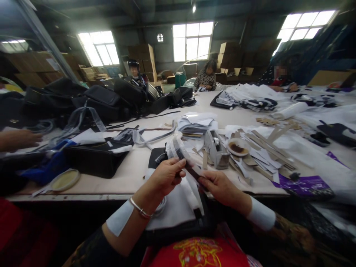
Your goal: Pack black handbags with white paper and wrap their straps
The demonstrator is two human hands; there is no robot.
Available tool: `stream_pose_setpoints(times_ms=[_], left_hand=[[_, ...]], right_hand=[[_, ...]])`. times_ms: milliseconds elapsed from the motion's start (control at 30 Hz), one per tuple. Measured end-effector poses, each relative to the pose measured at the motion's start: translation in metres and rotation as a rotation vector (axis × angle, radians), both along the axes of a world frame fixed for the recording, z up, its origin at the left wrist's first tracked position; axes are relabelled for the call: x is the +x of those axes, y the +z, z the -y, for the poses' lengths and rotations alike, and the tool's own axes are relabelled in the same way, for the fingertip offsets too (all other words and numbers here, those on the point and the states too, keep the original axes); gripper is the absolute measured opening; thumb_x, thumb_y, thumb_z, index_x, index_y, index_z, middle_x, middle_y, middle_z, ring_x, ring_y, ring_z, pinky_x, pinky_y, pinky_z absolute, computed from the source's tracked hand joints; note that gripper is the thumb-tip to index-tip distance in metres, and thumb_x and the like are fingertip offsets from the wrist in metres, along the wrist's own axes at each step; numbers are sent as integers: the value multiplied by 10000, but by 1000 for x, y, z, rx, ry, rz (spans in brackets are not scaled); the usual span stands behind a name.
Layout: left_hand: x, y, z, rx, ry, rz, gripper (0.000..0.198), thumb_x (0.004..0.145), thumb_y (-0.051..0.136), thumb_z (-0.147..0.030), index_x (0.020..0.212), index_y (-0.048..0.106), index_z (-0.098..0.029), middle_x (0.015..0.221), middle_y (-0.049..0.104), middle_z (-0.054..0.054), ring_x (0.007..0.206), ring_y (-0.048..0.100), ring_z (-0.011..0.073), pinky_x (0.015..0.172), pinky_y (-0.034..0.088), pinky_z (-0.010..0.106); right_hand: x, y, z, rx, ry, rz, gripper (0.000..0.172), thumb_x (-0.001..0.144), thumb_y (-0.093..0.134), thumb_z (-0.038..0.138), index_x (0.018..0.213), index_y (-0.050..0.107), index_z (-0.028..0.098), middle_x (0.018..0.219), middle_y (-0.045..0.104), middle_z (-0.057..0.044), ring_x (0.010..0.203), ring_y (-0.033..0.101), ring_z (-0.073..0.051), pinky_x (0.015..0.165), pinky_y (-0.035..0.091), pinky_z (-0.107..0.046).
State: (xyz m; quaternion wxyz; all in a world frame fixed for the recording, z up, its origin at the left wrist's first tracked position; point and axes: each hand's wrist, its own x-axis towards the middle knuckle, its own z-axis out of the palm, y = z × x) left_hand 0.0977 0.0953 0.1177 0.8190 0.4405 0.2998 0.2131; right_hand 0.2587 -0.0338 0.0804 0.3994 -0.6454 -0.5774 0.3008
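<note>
A dark strap (192,171), partly covered in clear and white wrapping, runs between my two hands. My left hand (168,175) pinches its upper part between thumb and fingers. Lower down, my right hand (218,185) is closed on the strap's other end. Beneath them lies a black bag (157,157), largely hidden by white sheet material (174,207) at the table's front edge. A white wrapped piece (191,196), like a covered handle, slants down below my hands. White paper bands wrap both my forearms.
Beyond my hands stand a paper stack (197,124), a tape dispenser (216,148) and a dish of brown liquid (238,147). Cardboard strips (271,148) lie right. Black bags (97,98) are heaped left, near a co-worker's hand (20,140). Several people sit across the table (155,124).
</note>
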Motion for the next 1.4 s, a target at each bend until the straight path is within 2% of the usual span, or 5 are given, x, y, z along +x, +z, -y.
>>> stream_pose_setpoints(times_ms=[133,267,400,867,1400], left_hand=[[-6,0,11,339,240,9,275,798,780,-395,895,758,-138,843,752,79,744,718,165,621,556,219],[-11,-17,36,601,281,62,188,892,692,-346,959,780,-194,895,782,68,801,727,194,785,586,316],[-17,-28,53,746,113,103,155,919,658,-308,957,784,-228,871,778,53,788,715,195,771,573,316],[-24,-18,38,357,171,-110,341,798,743,-395,1019,674,-145,626,647,-5,455,528,89,470,415,206],[-29,-27,28,-102,-108,-177,488,558,933,-464,774,680,-107,738,660,53,501,482,52,452,404,182]], right_hand=[[3,9,4,243,-263,56,346,869,648,449,1070,693,170,1020,693,-108,893,612,-224,725,481,-314],[-14,19,3,-124,-205,-598,611,883,471,722,877,667,143,619,528,-5,484,395,-103,435,291,-235],[-24,14,-11,-180,-241,-943,495,764,665,654,813,571,171,578,466,52,434,264,-56,421,173,-215],[-19,-5,-15,149,74,645,140,917,536,177,865,666,165,764,666,-59,652,533,-152,591,313,-273],[-17,-10,-22,541,72,885,245,916,486,132,716,623,167,677,562,-51,610,450,-162,562,265,-317]])
